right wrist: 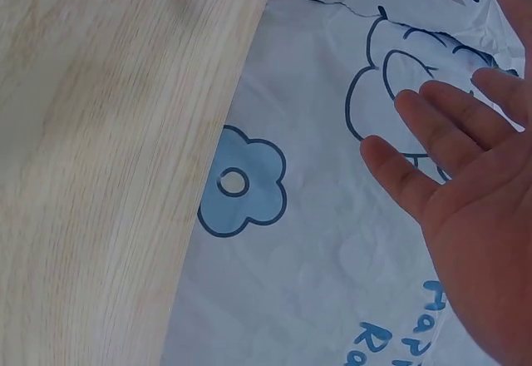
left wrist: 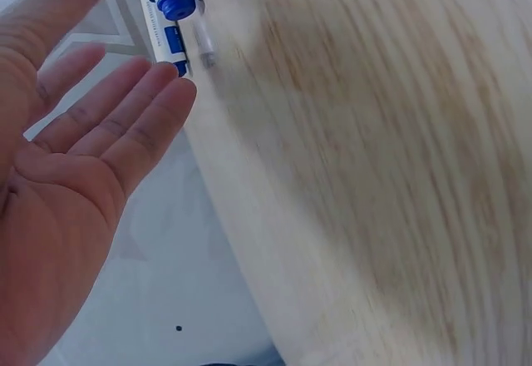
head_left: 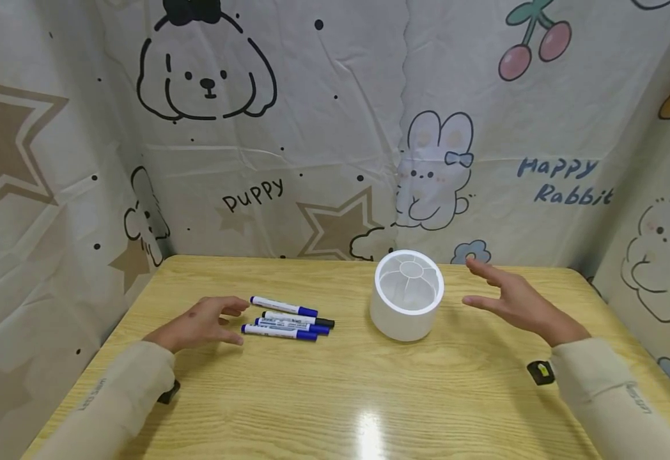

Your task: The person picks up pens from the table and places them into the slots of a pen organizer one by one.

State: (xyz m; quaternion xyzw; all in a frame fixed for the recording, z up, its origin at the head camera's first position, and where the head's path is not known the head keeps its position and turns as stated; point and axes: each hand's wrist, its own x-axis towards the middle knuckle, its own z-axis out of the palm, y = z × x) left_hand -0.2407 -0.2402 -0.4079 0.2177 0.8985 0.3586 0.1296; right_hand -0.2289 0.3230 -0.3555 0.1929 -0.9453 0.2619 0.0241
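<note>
Several white markers lie in a loose group left of the table's middle. One blue-capped marker (head_left: 280, 306) is farthest back, another blue-capped marker (head_left: 277, 332) is nearest the front, and a black-capped marker (head_left: 289, 317) lies between them. Just left of their ends is my left hand (head_left: 202, 324), fingers loosely spread and holding nothing; in the left wrist view its palm (left wrist: 62, 208) shows bare. A round white organizer (head_left: 404, 324) with inner compartments stands upright at the centre right. To its right my right hand (head_left: 519, 300) hovers, thumb and fingers apart, with nothing in it.
The wooden table (head_left: 335, 396) ends at a patterned cloth (head_left: 323, 128) hanging along the back and both sides. A small black device (head_left: 541, 372) sits at the right sleeve, and another dark piece (head_left: 169, 391) shows below the left cuff.
</note>
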